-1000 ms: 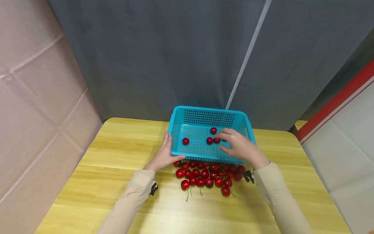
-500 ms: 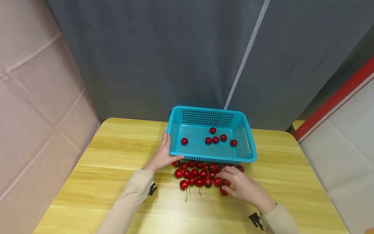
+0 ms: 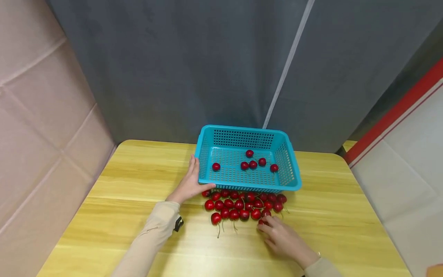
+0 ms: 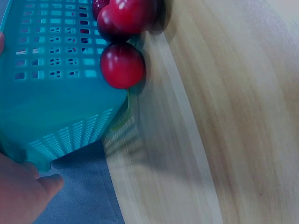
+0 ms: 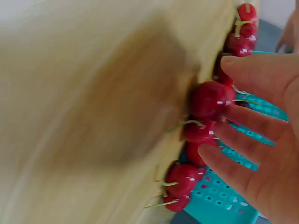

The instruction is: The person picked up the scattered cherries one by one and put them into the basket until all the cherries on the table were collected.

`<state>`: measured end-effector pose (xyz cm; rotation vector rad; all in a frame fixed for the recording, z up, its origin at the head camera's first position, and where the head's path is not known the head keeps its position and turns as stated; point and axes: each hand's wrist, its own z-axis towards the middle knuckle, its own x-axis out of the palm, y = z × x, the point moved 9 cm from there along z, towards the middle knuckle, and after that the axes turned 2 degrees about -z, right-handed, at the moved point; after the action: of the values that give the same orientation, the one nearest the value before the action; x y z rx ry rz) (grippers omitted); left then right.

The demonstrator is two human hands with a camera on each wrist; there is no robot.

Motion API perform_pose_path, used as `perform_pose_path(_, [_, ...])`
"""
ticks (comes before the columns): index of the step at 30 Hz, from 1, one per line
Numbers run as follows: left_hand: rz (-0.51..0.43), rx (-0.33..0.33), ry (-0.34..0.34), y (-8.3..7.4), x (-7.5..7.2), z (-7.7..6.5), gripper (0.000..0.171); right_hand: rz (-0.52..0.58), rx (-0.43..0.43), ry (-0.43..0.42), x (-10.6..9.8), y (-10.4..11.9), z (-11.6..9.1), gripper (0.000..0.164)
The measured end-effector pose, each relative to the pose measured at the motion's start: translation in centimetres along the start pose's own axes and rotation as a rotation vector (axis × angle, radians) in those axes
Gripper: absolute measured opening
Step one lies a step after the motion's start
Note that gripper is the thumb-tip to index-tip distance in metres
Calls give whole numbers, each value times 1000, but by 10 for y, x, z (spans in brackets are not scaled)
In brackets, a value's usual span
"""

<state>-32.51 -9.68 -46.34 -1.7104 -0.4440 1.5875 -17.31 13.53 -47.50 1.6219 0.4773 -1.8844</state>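
Basket [image 3: 252,185] touched at its corner by the left hand [image 3: 188,186], fingers straight.
At cherries [image 3: 244,214] on the tabletop [image 3: 145,169], the right hand [image 3: 283,239] is held spread, nothing visibly gripped.

The place looks like a small screened-off booth; whether it belongs to a home, a lab or a shop cannot be told. A yellow wood-grain table [image 3: 138,173] with rounded far corners has a dark grey fabric-like screen [image 3: 173,69] behind its far edge, a creased pale pink sheet [image 3: 38,111] along its left edge, and a white panel with a red band [image 3: 405,169] along its right edge.
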Motion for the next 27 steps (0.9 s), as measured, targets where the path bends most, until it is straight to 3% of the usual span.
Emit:
perform_pose_path(8, [11,-2,-7,0,-1,0,116,-34,-26,-75,5,-3,-3,35])
perform_pose_path(16, [-11,18,-22,-2,-3,0,118,-37,-45,-162,9,-10,1,22])
perform_pose_path(21, [-3,17,-23,-1,-2,-1,121,-32,-96,-227,4,-9,2,20])
perform_pose_path(27, [4,4,-13,0,-1,-2,120,25,-156,-249,-10,-3,2,24])
